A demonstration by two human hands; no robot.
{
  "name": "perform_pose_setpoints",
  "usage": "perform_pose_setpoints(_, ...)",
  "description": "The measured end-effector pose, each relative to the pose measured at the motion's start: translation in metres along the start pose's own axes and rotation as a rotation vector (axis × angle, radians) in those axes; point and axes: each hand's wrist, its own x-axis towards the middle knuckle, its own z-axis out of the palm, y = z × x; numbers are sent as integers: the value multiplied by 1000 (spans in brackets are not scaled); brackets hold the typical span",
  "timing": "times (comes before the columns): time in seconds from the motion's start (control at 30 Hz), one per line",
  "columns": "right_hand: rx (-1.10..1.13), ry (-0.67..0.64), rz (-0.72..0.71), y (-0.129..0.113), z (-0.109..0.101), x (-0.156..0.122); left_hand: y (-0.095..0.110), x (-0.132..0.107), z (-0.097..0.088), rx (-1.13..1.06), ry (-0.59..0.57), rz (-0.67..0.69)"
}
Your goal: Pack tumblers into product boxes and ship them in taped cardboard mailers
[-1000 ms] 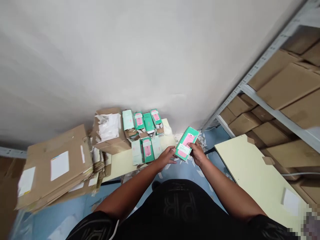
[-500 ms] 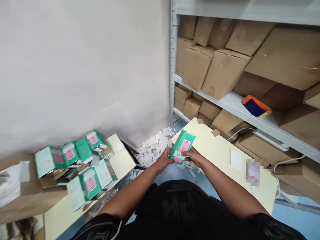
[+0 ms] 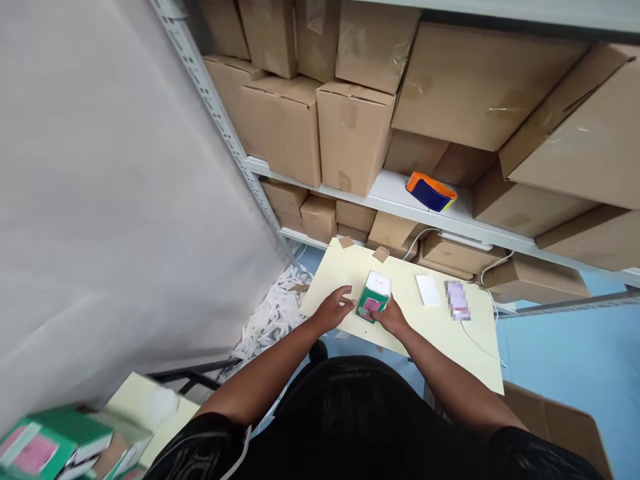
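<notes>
A small green box with a pink picture and a white end flap (image 3: pixel 374 297) stands over the pale yellow board (image 3: pixel 450 333). My right hand (image 3: pixel 393 320) grips its near lower edge with fingers curled. My left hand (image 3: pixel 334 309) is at the box's left side, fingers bent toward it and touching or nearly touching it. Both forearms reach out over my black-clad lap.
A white card (image 3: pixel 428 290) and a blurred small item (image 3: pixel 457 301) with a cable lie on the board. Metal shelving (image 3: pixel 400 200) holds many cardboard boxes and an orange-blue object (image 3: pixel 431 191). White paper scraps (image 3: pixel 273 320) litter the blue floor. More green boxes (image 3: pixel 45 447) sit bottom left.
The view has swung right from the pile of green boxes to the yellow board. Both hands carried the green box along and brought it down onto the board.
</notes>
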Motion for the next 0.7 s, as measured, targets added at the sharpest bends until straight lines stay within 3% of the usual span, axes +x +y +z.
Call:
perform_pose_setpoints(0.13,-111,101,6,14,3,12,29,45,-9,204,-111,228)
perform_pose_setpoints(0.27,-115,105,-14,28,5,17,37,78,-4,481,-323,449)
perform_pose_setpoints(0.37,-114,91,24,41,0,18,34,90,10,579,-459,474)
perform_pose_setpoints(0.47,-121,109,40,49,-8,15,34,95,27,597,-485,452)
perform_pose_setpoints(0.57,-86,97,-44,48,-18,12,45,102,40,631,-484,436)
perform_pose_setpoints(0.7,-77,60,-82,42,-31,10,66,111,46,919,-559,449)
